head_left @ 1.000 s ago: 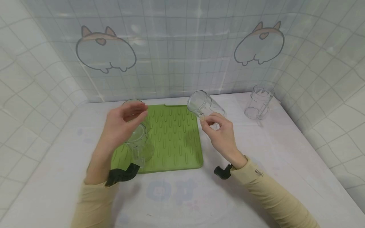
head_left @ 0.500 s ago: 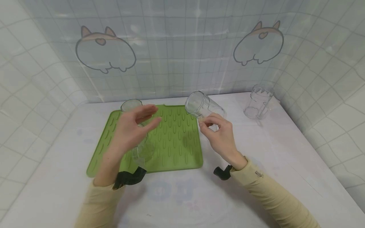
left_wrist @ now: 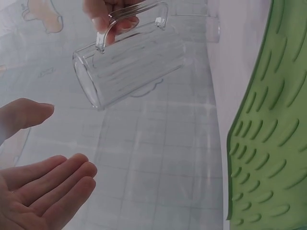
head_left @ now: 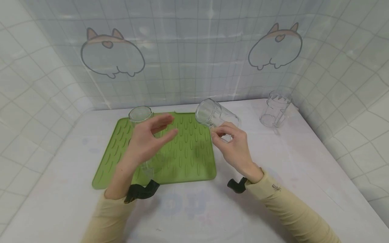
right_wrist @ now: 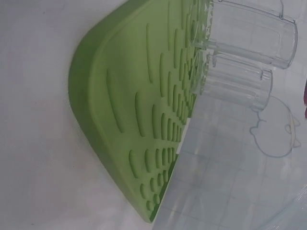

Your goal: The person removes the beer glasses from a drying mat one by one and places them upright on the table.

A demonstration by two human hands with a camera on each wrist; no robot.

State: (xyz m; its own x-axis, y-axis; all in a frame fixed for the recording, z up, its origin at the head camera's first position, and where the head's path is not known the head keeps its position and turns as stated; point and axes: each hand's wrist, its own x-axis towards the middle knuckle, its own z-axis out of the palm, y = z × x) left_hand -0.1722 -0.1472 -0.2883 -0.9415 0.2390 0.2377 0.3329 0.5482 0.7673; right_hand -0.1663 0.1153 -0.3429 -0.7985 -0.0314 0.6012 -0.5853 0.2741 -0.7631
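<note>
My right hand (head_left: 234, 145) pinches the handle of a clear glass mug (head_left: 225, 114), tilted in the air by the right edge of a green ribbed mat (head_left: 188, 162). In the left wrist view, the curled fingers of that hand hold this mug (left_wrist: 134, 67) by its handle. My left hand (head_left: 146, 141) is raised over the mat with thumb and fingers apart, touching nothing. On the mat behind it stands one glass mug (head_left: 140, 116); another glass mug (head_left: 148, 168) is mostly hidden by the hand. Both standing mugs appear in the right wrist view.
One more glass mug (head_left: 275, 109) stands at the back right of the white-covered table (head_left: 291, 168). A tile-patterned curtain (head_left: 194, 60) with cartoon animals hangs behind the table, and similar sheeting runs along both sides.
My left hand has moved right across the mat towards the held mug, away from the standing mugs. The held mug has shifted slightly left; my right hand has barely moved.
</note>
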